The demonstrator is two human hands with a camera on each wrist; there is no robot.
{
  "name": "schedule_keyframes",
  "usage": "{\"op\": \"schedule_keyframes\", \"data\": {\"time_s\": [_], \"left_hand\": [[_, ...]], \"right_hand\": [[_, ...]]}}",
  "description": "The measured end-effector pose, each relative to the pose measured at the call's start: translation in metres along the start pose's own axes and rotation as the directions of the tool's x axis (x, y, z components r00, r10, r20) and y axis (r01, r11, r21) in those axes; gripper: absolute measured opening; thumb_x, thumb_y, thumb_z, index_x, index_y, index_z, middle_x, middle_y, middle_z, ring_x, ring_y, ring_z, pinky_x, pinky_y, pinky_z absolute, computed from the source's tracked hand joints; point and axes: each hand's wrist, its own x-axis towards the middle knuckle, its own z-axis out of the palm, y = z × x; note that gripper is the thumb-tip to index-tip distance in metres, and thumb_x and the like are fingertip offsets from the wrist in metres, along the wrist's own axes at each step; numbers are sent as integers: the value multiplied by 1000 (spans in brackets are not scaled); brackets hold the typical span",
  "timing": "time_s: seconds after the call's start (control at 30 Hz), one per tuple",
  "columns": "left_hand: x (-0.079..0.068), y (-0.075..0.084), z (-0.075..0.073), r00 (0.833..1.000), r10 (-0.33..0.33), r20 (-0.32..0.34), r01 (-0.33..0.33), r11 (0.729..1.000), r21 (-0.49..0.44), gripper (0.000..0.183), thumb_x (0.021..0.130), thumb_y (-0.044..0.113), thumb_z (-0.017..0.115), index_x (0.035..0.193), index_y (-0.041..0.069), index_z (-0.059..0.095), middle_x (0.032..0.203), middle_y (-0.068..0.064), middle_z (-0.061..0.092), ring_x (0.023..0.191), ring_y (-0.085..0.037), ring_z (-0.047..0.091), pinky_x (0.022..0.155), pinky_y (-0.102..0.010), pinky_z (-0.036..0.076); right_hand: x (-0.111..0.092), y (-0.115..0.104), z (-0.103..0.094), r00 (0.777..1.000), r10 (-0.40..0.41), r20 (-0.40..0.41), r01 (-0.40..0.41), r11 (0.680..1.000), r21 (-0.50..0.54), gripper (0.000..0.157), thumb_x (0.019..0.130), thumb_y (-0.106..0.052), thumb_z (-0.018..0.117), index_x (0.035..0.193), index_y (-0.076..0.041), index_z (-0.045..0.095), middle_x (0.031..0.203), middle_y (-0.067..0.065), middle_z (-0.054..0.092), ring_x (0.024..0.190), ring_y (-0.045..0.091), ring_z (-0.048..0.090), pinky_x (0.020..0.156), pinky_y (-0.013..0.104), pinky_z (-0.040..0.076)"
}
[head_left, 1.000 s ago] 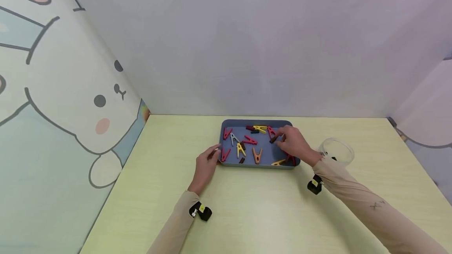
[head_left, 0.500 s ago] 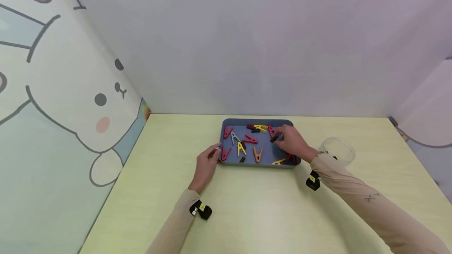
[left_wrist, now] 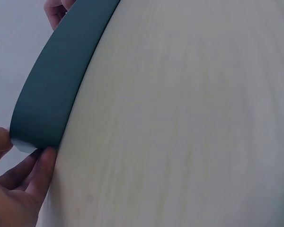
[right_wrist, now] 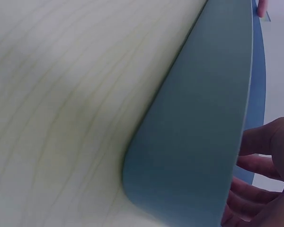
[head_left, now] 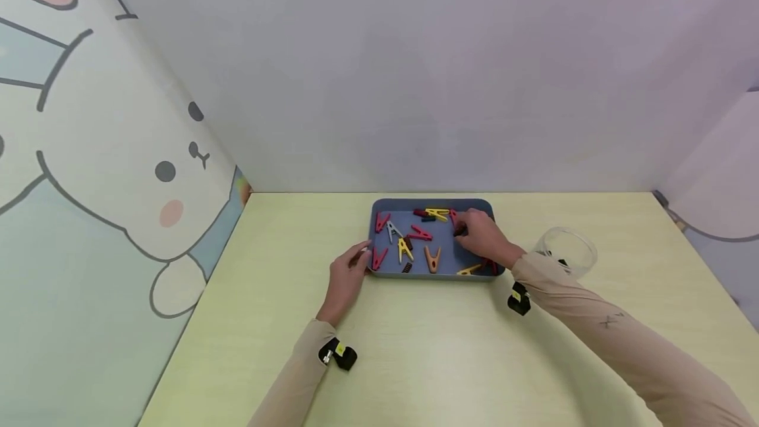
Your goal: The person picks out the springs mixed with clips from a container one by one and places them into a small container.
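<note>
A grey-blue tray (head_left: 439, 277) holds several spring clips, among them a yellow clip (head_left: 405, 250), an orange clip (head_left: 433, 259), a grey clip (head_left: 393, 231) and a red clip (head_left: 420, 233). My left hand (head_left: 346, 279) grips the tray's near left corner; in the left wrist view its thumb (left_wrist: 46, 163) presses the outer wall. Over the tray's right part, my right hand (head_left: 483, 239) pinches a small dark brown piece (head_left: 459, 231), mostly hidden by the fingers. In the right wrist view, those fingers (right_wrist: 255, 142) reach behind the tray wall (right_wrist: 189, 123), which hides their tips.
A clear round container (head_left: 538, 246) stands right of the tray, partly behind the right forearm, with small dark pieces in it. Another dark ridged piece (head_left: 407, 268) lies near the tray's front wall. The pale wooden table (head_left: 427, 348) meets a wall (head_left: 439, 117) behind.
My right hand and forearm have shifted slightly left, and the dark brown piece shows less between the fingers. The left hand stays at the tray's corner.
</note>
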Motion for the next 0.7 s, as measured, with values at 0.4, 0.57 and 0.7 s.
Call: {"op": "schedule_keyframes", "data": {"time_s": [0.4,0.57,0.7], "left_hand": [[0,-2,1,1000,8,-6,-8,1000,-9,32,97,21,56,126,11,62,103,-9,67,84,-19,62,68,-25,56],[-1,-1,1,1000,8,-6,-8,1000,-22,32,97,20,56,126,10,62,103,-10,67,84,-19,62,69,-27,57],[-1,-2,1,1000,3,-7,-3,1000,-14,32,97,22,56,126,12,62,103,-7,67,84,-17,62,68,-26,56]], "right_hand": [[2,-1,6,1000,7,15,-7,1000,-21,10,77,-2,72,74,-7,64,75,6,52,70,21,45,59,34,42],[3,0,5,1000,-14,10,15,999,-30,15,75,2,71,68,-8,62,70,5,51,69,22,44,59,34,39],[3,1,5,1000,-8,13,9,1000,-27,17,75,2,71,68,-9,61,71,5,51,69,22,46,61,35,41]]}}
